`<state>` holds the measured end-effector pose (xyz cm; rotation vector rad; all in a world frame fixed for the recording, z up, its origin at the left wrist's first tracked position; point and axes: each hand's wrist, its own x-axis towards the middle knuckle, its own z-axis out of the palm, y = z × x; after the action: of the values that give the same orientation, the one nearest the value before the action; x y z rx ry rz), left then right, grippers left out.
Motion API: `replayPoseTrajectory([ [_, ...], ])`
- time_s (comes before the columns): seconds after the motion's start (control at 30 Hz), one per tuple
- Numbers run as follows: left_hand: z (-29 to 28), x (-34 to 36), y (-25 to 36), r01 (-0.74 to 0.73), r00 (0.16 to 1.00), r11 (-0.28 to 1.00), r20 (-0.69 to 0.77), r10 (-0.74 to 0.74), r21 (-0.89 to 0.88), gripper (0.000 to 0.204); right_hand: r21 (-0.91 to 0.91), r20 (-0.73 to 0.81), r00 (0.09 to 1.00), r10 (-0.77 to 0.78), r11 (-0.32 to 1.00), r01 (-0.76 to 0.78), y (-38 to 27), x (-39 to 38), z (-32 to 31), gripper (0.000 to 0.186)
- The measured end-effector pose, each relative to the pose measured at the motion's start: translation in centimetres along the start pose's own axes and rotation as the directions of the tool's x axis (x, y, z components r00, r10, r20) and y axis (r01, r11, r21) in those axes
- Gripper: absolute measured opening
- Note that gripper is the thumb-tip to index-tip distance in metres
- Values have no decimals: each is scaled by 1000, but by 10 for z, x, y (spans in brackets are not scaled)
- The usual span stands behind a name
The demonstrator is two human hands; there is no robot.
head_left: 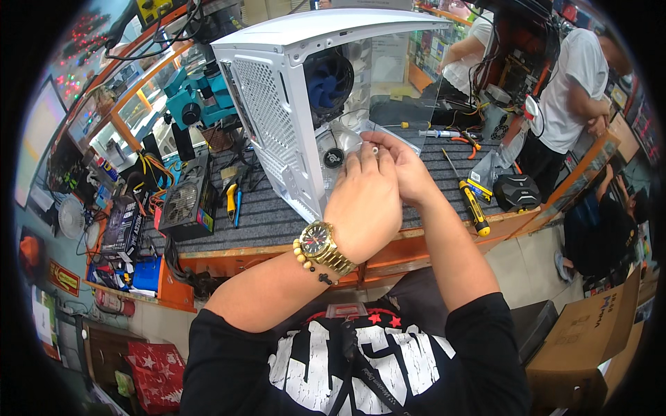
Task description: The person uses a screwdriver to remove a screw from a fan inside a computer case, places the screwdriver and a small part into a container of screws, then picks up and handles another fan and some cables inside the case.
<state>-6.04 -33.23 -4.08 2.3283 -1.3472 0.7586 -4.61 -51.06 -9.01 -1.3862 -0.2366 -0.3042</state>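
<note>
A white computer case (267,125) stands upright on the bench, its side open toward me. Inside sits a blue-bladed fan (330,86), and lower down a round black disc (334,158) with a pale mark. My left hand (365,191) is at the case's lower opening, fingers bent forward and fingertips hidden. Pressed against it from the right, my right hand (411,168) has its fingers curled in. Something small and pale shows between the hands, too small to name. Clear plastic lies around the disc near my left fingers.
Left of the case are a power supply (187,201) and a yellow cutter (231,199). To the right lie a yellow-black screwdriver (474,208), orange-handled pliers (466,144) and a black box-shaped part (517,192). A person in white (579,90) stands beyond.
</note>
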Motion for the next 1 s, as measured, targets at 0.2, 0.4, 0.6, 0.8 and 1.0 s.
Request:
replayPoseTrajectory([
  [0.2,8,-2,-6,8,995,980,98,-27,197,61,-644,-14,998,-60,764,37,-29,-4,-13,50],
  [0.4,6,3,-9,-31,963,964,265,-41,262,46,-910,89,983,-163,388,147,-32,-2,-62,46],
  [0.6,-16,-18,-5,-144,985,980,110,130,137,44,-900,-434,901,-34,65,-431,-75,-37,-117,39],
  [0.8,-42,-34,2,-120,983,964,109,149,-237,31,-758,-650,705,283,-301,-578,-56,-106,-141,47],
  [1.0,-23,-34,-3,-91,979,899,127,160,-428,20,-784,-621,784,21,-42,-620,-51,-147,-131,47],
])
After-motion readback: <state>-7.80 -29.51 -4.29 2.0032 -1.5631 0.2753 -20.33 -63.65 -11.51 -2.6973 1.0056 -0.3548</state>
